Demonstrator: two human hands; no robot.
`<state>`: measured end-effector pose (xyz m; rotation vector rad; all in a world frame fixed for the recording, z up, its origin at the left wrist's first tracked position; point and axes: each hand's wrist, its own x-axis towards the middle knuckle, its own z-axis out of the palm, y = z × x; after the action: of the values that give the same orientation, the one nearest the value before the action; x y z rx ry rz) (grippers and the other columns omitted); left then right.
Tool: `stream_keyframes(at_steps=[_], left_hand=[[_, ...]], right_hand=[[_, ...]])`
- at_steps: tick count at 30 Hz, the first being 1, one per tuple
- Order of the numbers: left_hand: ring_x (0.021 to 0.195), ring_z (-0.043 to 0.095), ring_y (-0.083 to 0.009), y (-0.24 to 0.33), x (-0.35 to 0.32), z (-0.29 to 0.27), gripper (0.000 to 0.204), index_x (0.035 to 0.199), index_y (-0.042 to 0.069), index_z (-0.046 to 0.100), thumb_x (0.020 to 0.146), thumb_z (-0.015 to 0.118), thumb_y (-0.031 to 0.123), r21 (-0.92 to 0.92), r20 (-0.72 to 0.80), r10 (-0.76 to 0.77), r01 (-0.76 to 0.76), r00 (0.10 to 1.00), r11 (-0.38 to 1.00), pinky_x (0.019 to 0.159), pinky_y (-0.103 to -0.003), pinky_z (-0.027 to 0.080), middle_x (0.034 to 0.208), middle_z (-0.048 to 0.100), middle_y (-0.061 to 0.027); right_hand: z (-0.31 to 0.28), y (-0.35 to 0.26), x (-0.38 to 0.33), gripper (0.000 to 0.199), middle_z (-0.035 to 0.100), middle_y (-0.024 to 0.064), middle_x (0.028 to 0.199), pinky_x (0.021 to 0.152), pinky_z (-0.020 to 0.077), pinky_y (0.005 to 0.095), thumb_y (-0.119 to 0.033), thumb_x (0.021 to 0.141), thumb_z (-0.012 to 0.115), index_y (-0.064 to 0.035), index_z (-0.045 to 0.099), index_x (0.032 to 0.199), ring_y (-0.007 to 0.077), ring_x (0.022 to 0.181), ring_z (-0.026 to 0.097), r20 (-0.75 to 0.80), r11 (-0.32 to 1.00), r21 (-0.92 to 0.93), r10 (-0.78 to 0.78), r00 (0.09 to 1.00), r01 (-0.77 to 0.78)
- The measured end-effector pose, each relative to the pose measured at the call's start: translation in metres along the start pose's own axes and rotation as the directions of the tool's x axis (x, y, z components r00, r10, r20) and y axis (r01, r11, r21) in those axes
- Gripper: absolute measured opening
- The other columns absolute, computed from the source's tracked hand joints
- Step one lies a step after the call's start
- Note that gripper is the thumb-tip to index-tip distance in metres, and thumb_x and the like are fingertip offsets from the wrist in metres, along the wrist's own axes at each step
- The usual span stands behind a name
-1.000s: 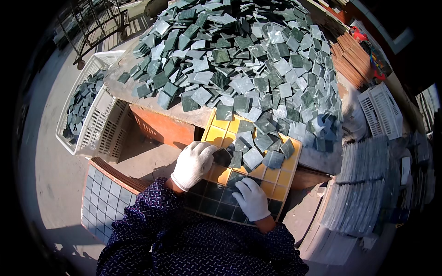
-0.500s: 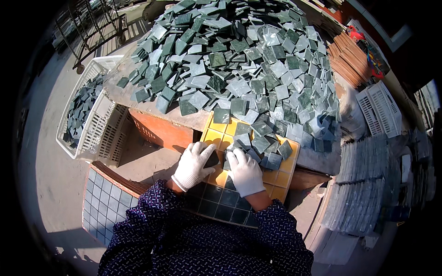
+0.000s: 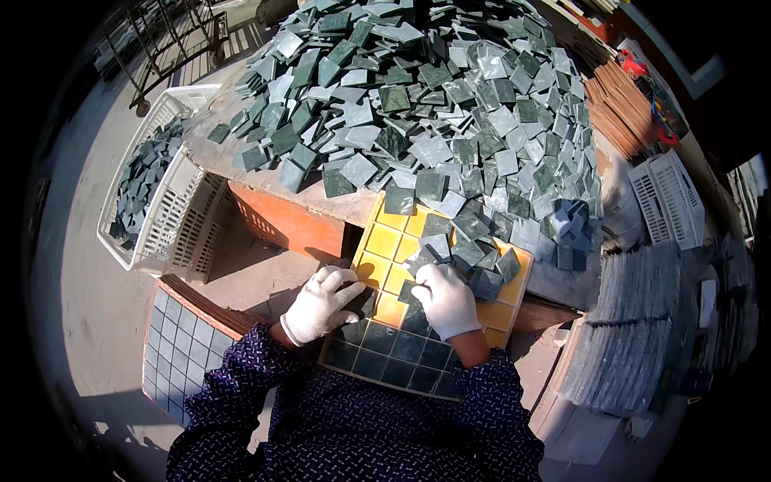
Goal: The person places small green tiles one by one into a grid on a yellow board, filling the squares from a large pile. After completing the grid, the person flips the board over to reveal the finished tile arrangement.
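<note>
A yellow grid tray (image 3: pixel 384 241) lies at the near edge of the tabletop (image 3: pixel 265 181), directly before the person. Its near rows are filled with dark green square tiles (image 3: pixel 393 353) seated in the cells; its far rows show bare yellow cells, partly covered by a small heap of loose tiles (image 3: pixel 466 249).

The left hand (image 3: pixel 320 304), in a white glove, rests on the tray's left side with fingers spread and lying flat on the cells; it grips nothing visible. The right hand (image 3: pixel 446 299), also white-gloved, lies on the tray's middle, fingers curled down onto the loose tiles at the edge of the small heap; whether a tile is pinched under the fingers cannot be told.

Beyond the tray, a large pile of green and grey tiles (image 3: pixel 434 104) covers most of the tabletop. To the left stands a white plastic basket (image 3: pixel 173 225) holding dark tiles. A finished sheet of pale tiles (image 3: pixel 173 345) leans low at the left. Stacked sheets (image 3: pixel 634 329) sit at the right, with another white basket (image 3: pixel 671 197) above them.
</note>
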<state>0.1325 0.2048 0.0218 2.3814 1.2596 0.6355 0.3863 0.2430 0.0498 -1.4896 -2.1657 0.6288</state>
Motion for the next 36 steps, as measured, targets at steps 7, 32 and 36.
stream_keyframes(at_steps=[7, 32, 36], left_hand=[[0.110, 0.051, -0.0315, -0.013, 0.009, 0.003, 0.063, 0.122, 0.005, 0.061, 0.064, 0.079, 0.021, -0.118, 0.008, 0.095, -0.093, 0.995, 0.989, 0.095, -0.040, 0.045, 0.119, 0.054, -0.0100], [0.142, 0.026, -0.0348, 0.022, 0.002, 0.040, 0.085, 0.144, 0.004, 0.038, 0.083, 0.051, 0.062, 0.272, 0.042, -0.094, 0.079, 0.995, 0.959, 0.112, -0.060, 0.012, 0.151, 0.033, -0.0165], [0.141, 0.026, -0.0370, 0.035, 0.014, 0.028, 0.085, 0.143, 0.006, 0.039, 0.081, 0.055, 0.062, 0.321, 0.096, -0.198, 0.158, 0.976, 0.934, 0.111, -0.063, 0.014, 0.150, 0.034, -0.0164]], right_hand=[[0.016, -0.008, -0.002, 0.013, 0.061, 0.0146, 0.078, 0.070, 0.0490, 0.0353, -0.013, 0.082, 0.064, -0.0025, 0.058, 0.089, 0.0291, 0.076, 0.063, 0.078, 0.963, 0.262, 0.048, 0.996, -0.067], [0.041, -0.019, -0.030, 0.029, 0.056, 0.0134, 0.102, 0.082, 0.0515, 0.0377, -0.017, 0.084, 0.063, -0.0046, 0.053, 0.108, 0.0305, 0.098, 0.061, 0.150, 0.948, 0.132, -0.308, 0.940, 0.290], [0.021, -0.003, -0.030, 0.046, 0.057, 0.0146, 0.116, 0.087, 0.0508, 0.0382, -0.023, 0.082, 0.067, -0.0043, 0.052, 0.120, 0.0308, 0.104, 0.060, -0.153, 0.989, -0.076, -0.136, 0.979, 0.126]])
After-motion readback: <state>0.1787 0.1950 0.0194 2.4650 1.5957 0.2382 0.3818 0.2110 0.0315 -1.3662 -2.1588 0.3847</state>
